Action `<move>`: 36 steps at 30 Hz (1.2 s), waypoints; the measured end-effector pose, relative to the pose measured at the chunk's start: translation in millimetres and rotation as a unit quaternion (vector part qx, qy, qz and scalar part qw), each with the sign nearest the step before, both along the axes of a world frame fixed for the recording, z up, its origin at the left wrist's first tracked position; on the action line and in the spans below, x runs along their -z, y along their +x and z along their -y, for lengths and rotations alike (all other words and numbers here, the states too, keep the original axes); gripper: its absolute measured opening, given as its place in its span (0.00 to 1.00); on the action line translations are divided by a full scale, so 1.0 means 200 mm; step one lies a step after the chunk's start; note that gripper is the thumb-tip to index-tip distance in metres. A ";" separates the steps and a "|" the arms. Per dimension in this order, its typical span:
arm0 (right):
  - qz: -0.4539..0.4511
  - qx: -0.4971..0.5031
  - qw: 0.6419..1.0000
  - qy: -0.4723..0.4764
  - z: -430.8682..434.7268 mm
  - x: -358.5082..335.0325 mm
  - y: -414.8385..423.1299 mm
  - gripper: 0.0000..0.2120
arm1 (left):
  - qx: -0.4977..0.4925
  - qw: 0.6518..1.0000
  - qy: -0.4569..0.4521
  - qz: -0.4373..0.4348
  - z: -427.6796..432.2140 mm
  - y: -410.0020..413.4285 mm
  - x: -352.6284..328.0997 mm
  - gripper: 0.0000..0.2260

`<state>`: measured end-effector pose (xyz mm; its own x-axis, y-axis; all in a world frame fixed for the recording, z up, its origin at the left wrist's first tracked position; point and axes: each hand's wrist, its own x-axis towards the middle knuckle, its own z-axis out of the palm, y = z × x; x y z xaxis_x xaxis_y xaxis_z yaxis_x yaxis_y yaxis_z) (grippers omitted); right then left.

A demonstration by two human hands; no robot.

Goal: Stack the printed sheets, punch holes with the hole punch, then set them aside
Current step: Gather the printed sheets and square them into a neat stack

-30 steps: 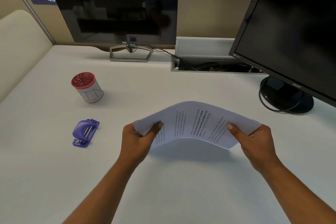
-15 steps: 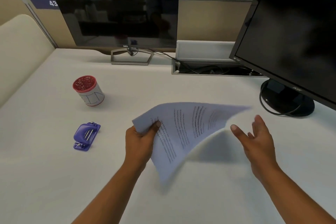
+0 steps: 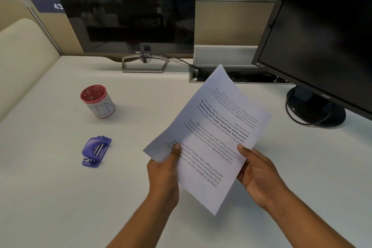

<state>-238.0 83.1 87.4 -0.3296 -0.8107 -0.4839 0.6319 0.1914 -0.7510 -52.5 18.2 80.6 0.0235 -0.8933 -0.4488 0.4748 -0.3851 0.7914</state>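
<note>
Stacking step, punch not yet touched. Printed sheets (image 3: 211,139) held up off the surface (image 3: 60,197), tilted, long axis running from near-right corner up and away toward the far monitors; text upside down to the wearer, so top of page points toward the body. Left hand (image 3: 163,175) closed on the sheets' left edge, thumb on top, fingers hidden behind. Right hand (image 3: 259,175) closed on the right edge lower down, thumb tip on the printed face. Both grips pinched shut on paper; sheet count unclear, edges look roughly aligned.

Hole punch (image 3: 96,151) flat on the surface, well apart from the sheets, off to the left and about level with the left hand. Left hand clearly nearer. Punch long axis angled near-left to far-right; which end carries the slot mouth not readable from here. Red-topped cup (image 3: 97,100) beyond the punch, clear of the path.

Probable next: square the edges, then carry a sheet edge leftward to the punch. Likely needs rotating the stack so one edge meets the slot squarely.
</note>
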 end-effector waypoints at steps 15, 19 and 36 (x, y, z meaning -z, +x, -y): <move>-0.241 0.027 0.966 -0.088 0.08 -0.18 -0.17 0.11 | 0.325 0.926 -0.168 0.088 0.30 0.24 -0.22 0.39; -0.327 0.001 0.939 -0.108 0.08 -0.21 -0.15 0.10 | 0.314 0.908 -0.239 0.144 0.28 0.16 -0.28 0.18; -0.369 0.006 0.918 -0.145 0.06 -0.22 -0.09 0.08 | 0.187 0.934 -0.272 0.140 0.11 0.00 -0.24 0.06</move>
